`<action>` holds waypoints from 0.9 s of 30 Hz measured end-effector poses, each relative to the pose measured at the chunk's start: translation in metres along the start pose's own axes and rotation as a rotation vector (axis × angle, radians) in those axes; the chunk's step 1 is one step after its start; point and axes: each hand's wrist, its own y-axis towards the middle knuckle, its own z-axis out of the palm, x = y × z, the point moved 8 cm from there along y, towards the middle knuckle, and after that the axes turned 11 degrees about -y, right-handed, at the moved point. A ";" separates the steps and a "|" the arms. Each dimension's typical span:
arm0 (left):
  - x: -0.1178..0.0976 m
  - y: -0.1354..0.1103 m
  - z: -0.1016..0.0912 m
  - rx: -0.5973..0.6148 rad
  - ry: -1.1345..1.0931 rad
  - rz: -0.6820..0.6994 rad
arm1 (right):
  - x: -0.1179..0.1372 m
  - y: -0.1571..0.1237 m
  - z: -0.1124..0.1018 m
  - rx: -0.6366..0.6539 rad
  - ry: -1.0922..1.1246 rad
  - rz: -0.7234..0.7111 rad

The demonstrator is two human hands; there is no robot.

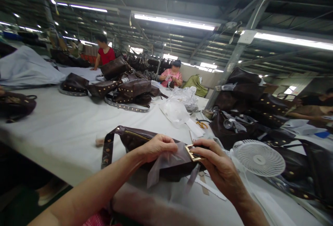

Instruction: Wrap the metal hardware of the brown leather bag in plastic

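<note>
Dark brown leather bag (135,141) lying on the white table (59,129) in the head view, just in front of both forearms, studded strap (107,149) looping off its left end. Left hand (158,147) resting on top of the bag, fingers curled together and pinching a sheet of clear plastic film (166,165) that drapes down over the bag's near side. Right hand (217,165) just beside it, fingers closed around a square gold buckle (191,152), thumb and forefinger gripping its right edge; buckle sitting at the bag's right end, touching the film. White strips of paper or tape (205,186) lying flat on the table under the right hand. Small white fan (258,158) close to the right of that hand, face tilted upward. Heap of more brown studded bags (125,89) further back on the table, well apart from the hands; another dark pile (249,104) to the right behind the fan. Crumpled white plastic wrapping (179,106) between the two heaps, orange-handled scissors (201,124) near it. Two other people at the far end of the table, one in a red top (106,55), one in pink (173,75); what their hands hold too small to tell
</note>
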 end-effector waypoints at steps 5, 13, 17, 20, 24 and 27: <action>0.002 0.002 0.000 0.048 -0.003 -0.031 | 0.005 0.003 0.002 0.020 -0.037 -0.035; 0.005 0.002 0.004 0.165 -0.025 -0.110 | 0.014 0.009 0.004 0.045 -0.090 -0.100; 0.008 0.003 0.004 0.205 -0.096 -0.152 | 0.015 0.007 0.004 0.041 -0.101 -0.113; 0.008 0.005 0.004 0.177 -0.110 -0.142 | 0.017 0.007 0.004 0.029 -0.123 -0.133; 0.008 0.006 0.003 0.134 -0.093 -0.133 | 0.018 0.007 0.005 0.040 -0.129 -0.142; 0.006 0.004 0.005 0.136 -0.071 -0.114 | 0.019 0.007 0.004 0.048 -0.120 -0.155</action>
